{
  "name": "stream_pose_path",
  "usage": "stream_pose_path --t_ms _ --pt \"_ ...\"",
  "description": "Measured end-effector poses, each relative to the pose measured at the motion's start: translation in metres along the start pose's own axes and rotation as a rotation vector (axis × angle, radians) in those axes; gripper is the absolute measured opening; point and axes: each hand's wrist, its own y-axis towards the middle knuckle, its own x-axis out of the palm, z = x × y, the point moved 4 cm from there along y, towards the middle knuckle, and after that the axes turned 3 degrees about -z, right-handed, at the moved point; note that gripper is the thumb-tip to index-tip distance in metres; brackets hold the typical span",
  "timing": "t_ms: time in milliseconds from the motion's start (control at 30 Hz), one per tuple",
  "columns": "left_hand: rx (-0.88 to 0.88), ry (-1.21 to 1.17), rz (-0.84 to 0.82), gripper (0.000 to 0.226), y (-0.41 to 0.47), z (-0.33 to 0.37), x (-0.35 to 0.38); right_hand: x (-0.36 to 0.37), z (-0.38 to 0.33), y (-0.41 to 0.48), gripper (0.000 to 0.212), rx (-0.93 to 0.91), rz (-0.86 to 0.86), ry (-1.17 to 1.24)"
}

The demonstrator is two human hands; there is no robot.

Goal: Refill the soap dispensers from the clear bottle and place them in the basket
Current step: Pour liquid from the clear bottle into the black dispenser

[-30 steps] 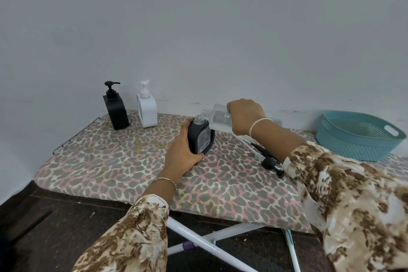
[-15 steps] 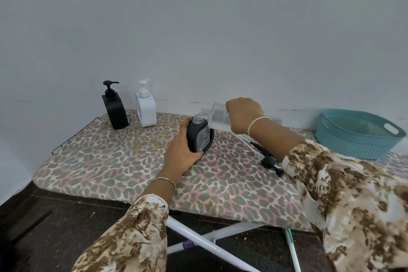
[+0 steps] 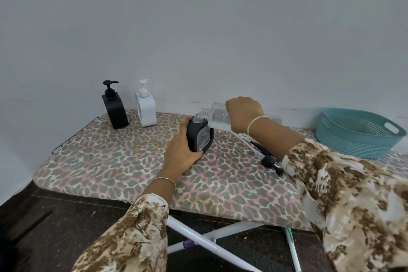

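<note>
My left hand (image 3: 181, 150) grips a black soap dispenser with a clear ribbed window (image 3: 202, 137), standing on the board with its pump off and neck uncovered. My right hand (image 3: 244, 115) holds the clear bottle (image 3: 217, 118) tipped on its side, its threaded mouth just above the dispenser's neck. The removed black pump (image 3: 268, 160) lies on the board under my right forearm. A second black dispenser (image 3: 114, 108) and a white dispenser (image 3: 145, 109) stand at the back left, pumps on. The teal basket (image 3: 357, 137) sits at the right and holds nothing visible.
All of this rests on a leopard-print ironing board (image 3: 123, 161) against a pale wall. A wire rack edge (image 3: 72, 137) sticks out at the board's left end. White folding legs (image 3: 198, 238) and a dark floor lie below.
The view has shifted slightly. The clear bottle stays tipped at the dispenser's neck, and both hands keep their hold.
</note>
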Motion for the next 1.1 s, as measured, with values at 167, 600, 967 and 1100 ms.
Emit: stream_pose_path --t_ms 167,600,967,1100 --pt "0.001 -0.001 -0.003 0.106 0.0003 0.0005 0.0000 -0.0002 -0.0002 -0.0002 0.025 0.005 0.001 -0.005" --pt "-0.002 -0.024 -0.006 0.108 0.0007 -0.0013 0.0012 -0.0034 -0.0022 -0.0037 0.026 -0.008 0.002 -0.015" --pt "-0.001 -0.008 -0.007 0.108 0.0012 -0.0012 0.0016 -0.0036 -0.0029 -0.0031 0.025 -0.011 0.001 -0.016" --pt "-0.001 -0.004 -0.007 0.108 0.0012 -0.0014 0.0016 -0.0033 -0.0028 -0.0029 0.024 -0.013 0.005 -0.017"
